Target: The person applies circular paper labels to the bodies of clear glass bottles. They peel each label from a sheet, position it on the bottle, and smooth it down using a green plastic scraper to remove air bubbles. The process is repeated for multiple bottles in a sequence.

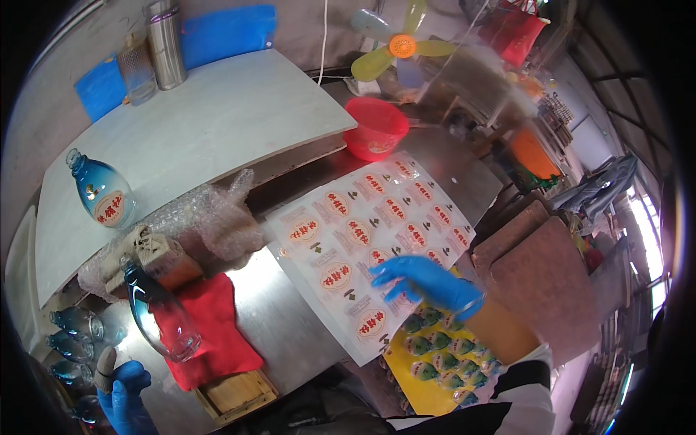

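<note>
My blue-gloved right hand (pixel 424 283) open on a white sheet of round red labels (pixel 362 239), left hand (pixel 123 395) gripping the stopper end of a clear blue glass bottle (pixel 161 315), contents unclear, lying on a red cloth (pixel 217 333)

A steel bench (pixel 290 319) at centre frame carries a label sheet (pixel 362 239), red cloth (pixel 217 326), bubble wrap (pixel 210 217) and red bowl (pixel 375 128)

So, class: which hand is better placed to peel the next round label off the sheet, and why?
Probably the right hand: its gloved fingers already rest on the label sheet. The left hand is down by the blue bottle on the red cloth.
</note>
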A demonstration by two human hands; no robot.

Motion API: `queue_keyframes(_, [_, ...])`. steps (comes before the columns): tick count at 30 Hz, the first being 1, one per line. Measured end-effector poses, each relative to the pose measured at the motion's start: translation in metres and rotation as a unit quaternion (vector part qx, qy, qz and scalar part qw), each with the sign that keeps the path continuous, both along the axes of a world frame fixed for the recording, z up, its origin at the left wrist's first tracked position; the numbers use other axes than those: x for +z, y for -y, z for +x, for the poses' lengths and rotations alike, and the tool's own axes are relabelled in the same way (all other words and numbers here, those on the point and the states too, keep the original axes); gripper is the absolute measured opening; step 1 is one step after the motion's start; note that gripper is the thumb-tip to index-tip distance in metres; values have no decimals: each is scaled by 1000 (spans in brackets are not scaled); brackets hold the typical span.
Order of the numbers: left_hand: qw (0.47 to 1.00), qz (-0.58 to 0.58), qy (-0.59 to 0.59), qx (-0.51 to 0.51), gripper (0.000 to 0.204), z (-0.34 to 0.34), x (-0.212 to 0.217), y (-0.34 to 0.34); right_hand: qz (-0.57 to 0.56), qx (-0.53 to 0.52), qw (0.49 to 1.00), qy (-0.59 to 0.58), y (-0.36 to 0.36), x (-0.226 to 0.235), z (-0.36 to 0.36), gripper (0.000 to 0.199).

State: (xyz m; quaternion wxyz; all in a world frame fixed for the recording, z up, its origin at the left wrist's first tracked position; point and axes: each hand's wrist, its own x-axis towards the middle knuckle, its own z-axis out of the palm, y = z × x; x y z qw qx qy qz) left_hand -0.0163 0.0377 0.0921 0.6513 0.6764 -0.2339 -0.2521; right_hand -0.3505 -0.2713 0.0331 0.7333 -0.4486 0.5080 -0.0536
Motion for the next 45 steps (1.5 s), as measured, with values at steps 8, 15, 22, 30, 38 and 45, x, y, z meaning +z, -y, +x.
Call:
queue_keyframes(8, [994, 58, 91, 18, 44, -12, -9, 4, -329, -251, 864, -287, 15, -26, -78, 26])
queue_keyframes(15, [950, 91, 277, -111, 100, -2, -55, 28, -145, -310, 938, -60, 81, -69, -168, 32])
queue_keyframes(22, [965, 57, 239, -88, 99, 12, -90, 38, -166, -344, 923, -48, 66, -93, -189, 21])
queue_keyframes(30, [980, 19, 158, -121, 103, 4, -96, 44, -808, 112, 528, -237, 15, 18, -41, 8])
queue_keyframes(38, [969, 30, 190, -153, 119, 10, -83, 32, -411, 361, 826, 138, -91, 55, 211, 17])
queue_keyframes(45, [950, -195, -129, -205, 112, 20, -74, 45, -461, 381, 784, 168, -95, 48, 253, 24])
